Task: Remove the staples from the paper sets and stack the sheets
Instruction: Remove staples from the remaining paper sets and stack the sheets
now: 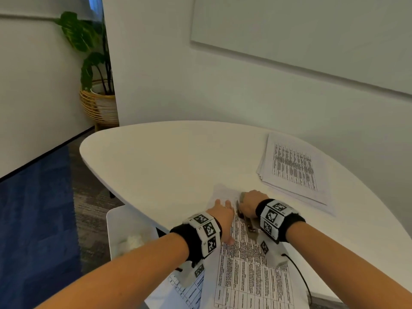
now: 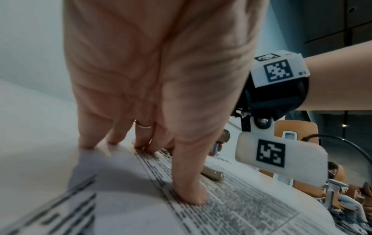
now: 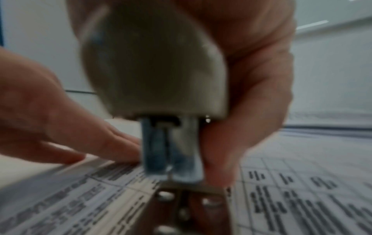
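Note:
A printed paper set (image 1: pixel 247 270) lies on the white table (image 1: pixel 169 166) in front of me. My left hand (image 1: pixel 223 216) presses flat on its upper left part, fingers straight (image 2: pixel 187 179). My right hand (image 1: pixel 249 202) grips a grey staple remover (image 1: pixel 246 217) (image 3: pixel 159 79), whose metal tip (image 3: pixel 171 162) touches the paper near the left fingers (image 3: pixel 112 143). The remover's long metal base (image 3: pixel 189 208) lies on the sheet. The staple itself is hidden. A stack of printed sheets (image 1: pixel 294 170) sits at the far right of the table.
A white bin (image 1: pixel 124 233) with crumpled white stuff stands below the table's left edge. A potted plant in a wicker basket (image 1: pixel 98 105) is by the wall at the back left. Blue carpet (image 1: pixel 35 219) covers the floor on the left.

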Motion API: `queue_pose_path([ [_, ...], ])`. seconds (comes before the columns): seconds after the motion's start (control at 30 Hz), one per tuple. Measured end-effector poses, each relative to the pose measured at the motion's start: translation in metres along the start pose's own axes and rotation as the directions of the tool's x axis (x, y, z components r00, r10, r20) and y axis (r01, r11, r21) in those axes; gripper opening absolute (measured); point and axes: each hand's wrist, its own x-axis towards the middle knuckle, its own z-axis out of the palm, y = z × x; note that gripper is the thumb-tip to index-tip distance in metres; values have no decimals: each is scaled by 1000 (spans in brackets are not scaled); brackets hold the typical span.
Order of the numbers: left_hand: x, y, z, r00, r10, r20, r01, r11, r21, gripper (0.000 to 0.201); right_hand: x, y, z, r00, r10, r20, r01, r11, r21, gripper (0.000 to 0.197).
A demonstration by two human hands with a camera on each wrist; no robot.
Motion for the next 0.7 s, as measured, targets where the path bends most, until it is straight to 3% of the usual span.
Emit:
queue_pose_path([
  [0.13,-5,2,-1,999,14,-39,-14,1000,-5,107,3,-8,3,997,78,6,-78,997,-10,32],
  [0.23,-13,2,-5,995,56,-82,-56,998,1,92,4,-12,4,993,115,6,-115,993,-28,32],
  [0.37,-17,4,-5,994,59,-93,-54,997,57,83,1,3,4,992,73,-101,-70,997,27,35],
  [0.47,-14,3,-5,995,58,-80,-54,997,54,89,5,15,1,994,37,-99,-31,998,54,36],
  [0.6,-10,1,-2,996,43,-79,-42,999,10,94,8,5,3,995,86,-57,-80,991,108,41],
  [0.7,-6,-1,1,997,28,-75,-29,1000,-9,103,11,-4,6,997,68,-43,-66,997,34,39],
])
